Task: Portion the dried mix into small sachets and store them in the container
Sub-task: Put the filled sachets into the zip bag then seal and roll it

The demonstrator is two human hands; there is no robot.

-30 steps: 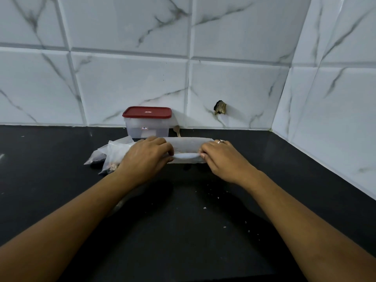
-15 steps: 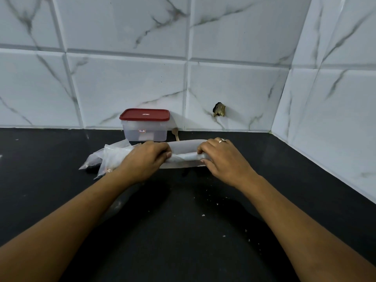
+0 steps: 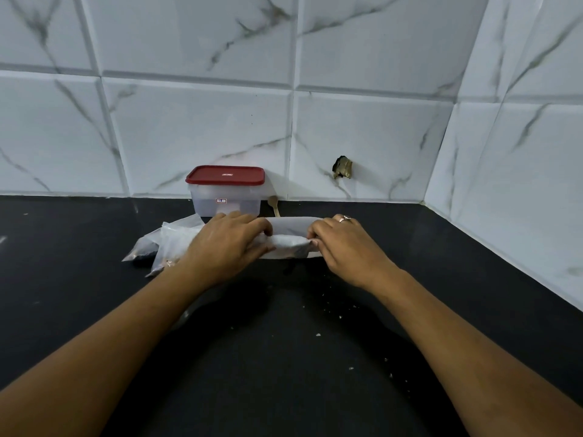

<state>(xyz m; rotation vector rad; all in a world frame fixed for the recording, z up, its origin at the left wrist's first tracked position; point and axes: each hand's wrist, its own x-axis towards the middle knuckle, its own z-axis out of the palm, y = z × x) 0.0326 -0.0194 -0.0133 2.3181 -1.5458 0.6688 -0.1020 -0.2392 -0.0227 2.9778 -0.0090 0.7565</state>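
A white paper sheet [image 3: 290, 239] lies on the black counter, folded over along its near edge. My left hand [image 3: 227, 244] pinches the fold at its left end. My right hand [image 3: 344, 244], with a ring on one finger, pinches the right end. Clear plastic bags [image 3: 164, 244] with dark dried mix lie to the left, partly under my left hand. Behind them a clear container [image 3: 225, 197] with a red lid, closed, stands against the wall. A small wooden spoon [image 3: 273, 205] lies right of the container.
The black counter [image 3: 284, 357] carries scattered crumbs near the front right. White marble tile walls close the back and the right side, forming a corner. A dark hole [image 3: 342, 167] breaks the back wall tile.
Both hands stay on the paper and have rolled the folded edge slightly; the view has shifted a little. Nothing was let go.
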